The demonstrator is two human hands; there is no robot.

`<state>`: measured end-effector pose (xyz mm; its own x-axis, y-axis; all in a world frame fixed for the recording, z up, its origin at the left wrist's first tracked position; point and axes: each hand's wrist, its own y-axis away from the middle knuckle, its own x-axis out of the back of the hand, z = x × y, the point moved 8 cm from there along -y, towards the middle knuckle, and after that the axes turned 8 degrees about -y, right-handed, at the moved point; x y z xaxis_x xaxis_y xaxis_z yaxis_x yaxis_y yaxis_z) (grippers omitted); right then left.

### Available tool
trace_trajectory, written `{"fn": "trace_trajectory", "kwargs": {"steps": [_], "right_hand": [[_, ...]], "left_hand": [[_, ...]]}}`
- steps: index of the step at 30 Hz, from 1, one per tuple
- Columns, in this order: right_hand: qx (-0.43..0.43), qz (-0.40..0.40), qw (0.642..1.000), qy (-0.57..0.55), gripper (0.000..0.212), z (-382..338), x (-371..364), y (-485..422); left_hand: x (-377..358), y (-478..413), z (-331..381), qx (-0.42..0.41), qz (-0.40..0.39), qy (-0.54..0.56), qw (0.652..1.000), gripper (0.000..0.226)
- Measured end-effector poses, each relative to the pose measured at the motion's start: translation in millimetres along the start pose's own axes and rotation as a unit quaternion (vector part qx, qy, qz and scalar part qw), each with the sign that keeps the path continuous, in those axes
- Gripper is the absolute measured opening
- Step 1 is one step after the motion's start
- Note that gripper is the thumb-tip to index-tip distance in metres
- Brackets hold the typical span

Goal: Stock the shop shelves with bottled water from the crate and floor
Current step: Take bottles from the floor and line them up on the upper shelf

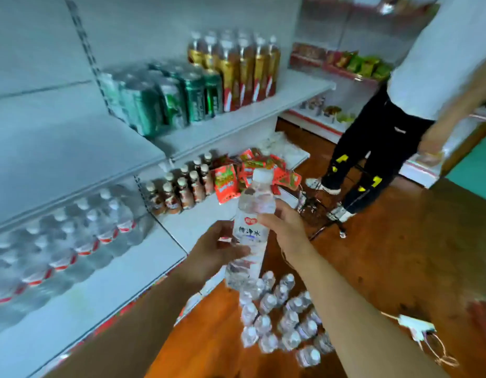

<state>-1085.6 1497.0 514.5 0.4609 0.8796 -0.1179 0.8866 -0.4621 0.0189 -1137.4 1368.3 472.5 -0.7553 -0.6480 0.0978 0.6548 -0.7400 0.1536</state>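
Clear plastic white-capped water bottle (248,233) held upright. Left grip (217,253) clasps its lower half, right grip (284,227) its middle

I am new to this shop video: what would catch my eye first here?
First the bottle in the middle, gripped by the left hand below and the right hand above. Beneath it many floor bottles stand on the wooden floor, and shelf bottles line the low shelf at left.
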Motion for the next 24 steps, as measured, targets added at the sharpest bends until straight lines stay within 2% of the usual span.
{"fn": "trace_trajectory", "kwargs": {"steps": [3,5,8,14,19,21,24], "right_hand": [[0.044,-0.091,0.995,-0.001,0.046,-46,-96,-5],[0.056,-0.146,0.988,-0.009,0.054,-66,-161,-5],[0.069,-0.234,0.969,-0.030,0.039,-90,-259,1],[0.104,-0.331,0.937,-0.049,0.044,-120,-439,15],[0.089,-0.411,0.905,-0.061,0.023,-111,-573,32],[0.070,-0.446,0.891,-0.050,0.027,-102,-618,42],[0.048,-0.491,0.869,-0.012,0.045,-80,-677,50]], "left_hand": [[77,54,36,-0.024,0.099,0.017,0.995,0.050],[127,92,56,-0.041,0.168,0.014,0.985,0.053],[203,151,78,-0.068,0.262,-0.003,0.963,0.061],[343,251,96,-0.102,0.412,-0.026,0.905,0.046],[450,316,85,-0.097,0.507,-0.039,0.855,0.043],[484,339,73,-0.088,0.527,-0.040,0.844,0.041],[528,367,54,-0.077,0.558,-0.048,0.825,0.041]]}}
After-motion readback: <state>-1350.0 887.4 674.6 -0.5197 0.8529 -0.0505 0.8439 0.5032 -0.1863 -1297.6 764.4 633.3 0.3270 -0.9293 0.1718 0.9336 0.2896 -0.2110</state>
